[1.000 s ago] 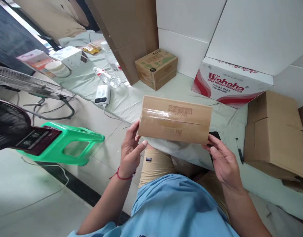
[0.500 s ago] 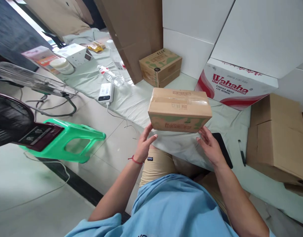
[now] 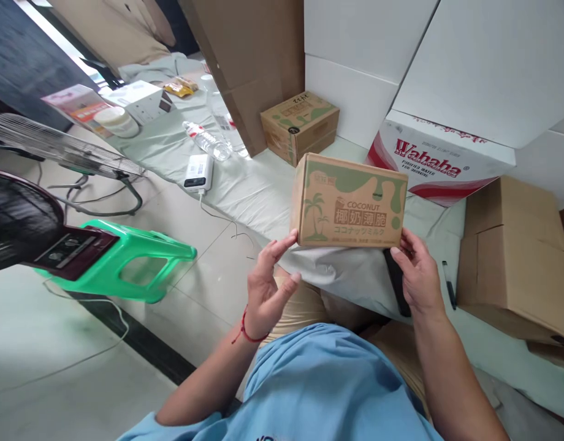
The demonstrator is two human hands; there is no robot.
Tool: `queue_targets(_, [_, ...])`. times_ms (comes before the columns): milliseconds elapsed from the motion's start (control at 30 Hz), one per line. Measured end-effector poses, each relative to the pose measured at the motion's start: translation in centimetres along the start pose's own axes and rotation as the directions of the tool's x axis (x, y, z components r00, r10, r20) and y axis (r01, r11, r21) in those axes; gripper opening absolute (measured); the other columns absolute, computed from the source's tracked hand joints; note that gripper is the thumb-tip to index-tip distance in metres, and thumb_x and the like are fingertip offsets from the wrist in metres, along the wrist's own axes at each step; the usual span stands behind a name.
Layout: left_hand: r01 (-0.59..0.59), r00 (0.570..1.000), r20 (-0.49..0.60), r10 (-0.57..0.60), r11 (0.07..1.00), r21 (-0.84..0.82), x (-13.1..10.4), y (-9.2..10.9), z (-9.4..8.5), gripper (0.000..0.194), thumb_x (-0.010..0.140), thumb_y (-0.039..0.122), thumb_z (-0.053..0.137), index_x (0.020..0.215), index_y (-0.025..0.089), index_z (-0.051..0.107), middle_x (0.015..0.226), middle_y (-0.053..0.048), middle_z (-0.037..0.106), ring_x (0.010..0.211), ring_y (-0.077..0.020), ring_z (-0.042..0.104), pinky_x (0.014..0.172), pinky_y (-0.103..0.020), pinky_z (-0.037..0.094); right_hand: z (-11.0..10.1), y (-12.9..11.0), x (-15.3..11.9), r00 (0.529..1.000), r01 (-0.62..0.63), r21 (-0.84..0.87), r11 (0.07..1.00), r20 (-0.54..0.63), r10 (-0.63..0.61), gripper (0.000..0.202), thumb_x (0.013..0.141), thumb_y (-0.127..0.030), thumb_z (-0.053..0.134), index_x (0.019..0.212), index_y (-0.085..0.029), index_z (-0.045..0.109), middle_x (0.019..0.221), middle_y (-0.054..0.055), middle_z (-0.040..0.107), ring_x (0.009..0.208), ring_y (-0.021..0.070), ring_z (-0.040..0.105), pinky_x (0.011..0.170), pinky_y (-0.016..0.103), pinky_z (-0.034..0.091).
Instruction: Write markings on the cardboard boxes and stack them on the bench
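A brown cardboard box (image 3: pixel 350 199) with green palm-tree print and the word COCONUT stands in front of me, its broad printed face turned toward me. My right hand (image 3: pixel 416 269) grips its lower right corner, thumb in front and fingers partly hidden behind. At the lower left corner, the outstretched fingertips of my left hand (image 3: pixel 269 285) touch the cardboard; the thumb is spread away from it. A red cord bracelet (image 3: pixel 249 329) circles my left wrist. Whether the box's underside rests on the cloth cannot be made out.
Behind are a similar small carton (image 3: pixel 300 125) and a Wahaha water carton (image 3: pixel 441 159). A larger brown box (image 3: pixel 516 263), a pen (image 3: pixel 449 286) and a dark flat object (image 3: pixel 396 282) lie rightward. Leftward are a power bank (image 3: pixel 198 173), plastic bottle (image 3: pixel 206 141), green stool (image 3: pixel 125 263) and fan (image 3: pixel 24 220).
The box has turned so its broad printed face replaces the taped top in view, and it has shifted slightly right. My right hand moved right with it; my left hand's fingers spread wider.
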State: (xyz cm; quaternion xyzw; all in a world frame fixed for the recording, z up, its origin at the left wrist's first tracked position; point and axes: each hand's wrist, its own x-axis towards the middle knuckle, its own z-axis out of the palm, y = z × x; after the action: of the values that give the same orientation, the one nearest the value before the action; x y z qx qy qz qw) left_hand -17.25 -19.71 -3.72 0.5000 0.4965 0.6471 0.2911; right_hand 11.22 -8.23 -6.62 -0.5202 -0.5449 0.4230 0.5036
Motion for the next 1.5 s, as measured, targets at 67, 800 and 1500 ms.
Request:
queue_targets(67, [-0.083,0.995,0.06,0.078,0.993,0.086,-0.4,1.1,0.6,0.056,0.093,0.036,0.076,0.148,0.033,0.066,0.155,-0.008,0.064,0.149,-0.0393,0.056,0.135,-0.061,0.023,-0.4,0.2,0.0,1.0,-0.021,0.025,0.999,-0.02,0.022,0.062,0.088,-0.047,0.081,0.144,-0.027,0.067,0.147,0.011,0.062,0.138,0.0306,0.059,0.126,0.057,0.04])
queue_targets(800, [-0.064,0.988,0.129,0.079,0.991,-0.12,1.8,-1.8,0.1,0.062,0.095,0.024,0.075,0.154,0.034,0.059,0.166,-0.007,0.053,0.159,-0.0312,0.044,0.13,-0.048,0.038,-1.6,0.2,-1.3,0.998,-0.057,0.127,0.99,0.016,0.055,0.063,0.086,-0.05,0.083,0.142,-0.026,0.068,0.141,0.01,0.07,0.135,0.0286,0.064,0.125,0.054,0.043])
queue_targets(1500, [0.159,0.987,0.038,-0.154,0.972,-0.173,2.5,-6.4,-1.1,0.053,0.088,0.029,0.077,0.14,0.029,0.073,0.149,-0.006,0.07,0.145,-0.0315,0.059,0.127,-0.048,0.039,-1.0,0.1,-2.2,1.0,-0.023,0.097,0.995,0.011,0.022,0.048,0.092,-0.043,0.082,0.136,-0.025,0.074,0.142,0.01,0.075,0.135,0.0289,0.069,0.126,0.057,0.045])
